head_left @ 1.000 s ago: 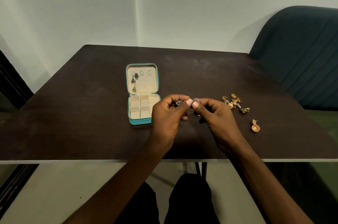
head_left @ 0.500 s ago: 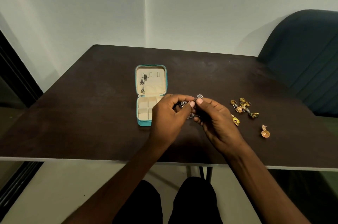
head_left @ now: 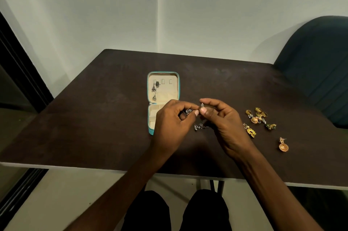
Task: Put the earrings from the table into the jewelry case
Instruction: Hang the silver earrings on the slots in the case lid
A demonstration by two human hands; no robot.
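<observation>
Early stage, by the look of it. Jewelry case [head_left: 163,75] lies open at table [head_left: 94,117] centre; one silver earring pair [head_left: 154,91] hangs in its lid. Left hand [head_left: 172,125] and right hand [head_left: 224,123] both pinch a small silver earring [head_left: 189,111] at the case's 3 o'clock. Gold earrings [head_left: 258,116] wait farther out at 3 o'clock, unpacked.

My right hand [head_left: 224,123] has drawn a little away from my left hand [head_left: 173,123]: a second ago the thumb tips pressed together, and now my right fingers have lifted and spread, the small silver piece [head_left: 202,105] raised above my right thumb. The silver earring [head_left: 188,111] stays pinched in my left hand. A second silver earring [head_left: 200,126] now shows on the surface below my hands.
</observation>
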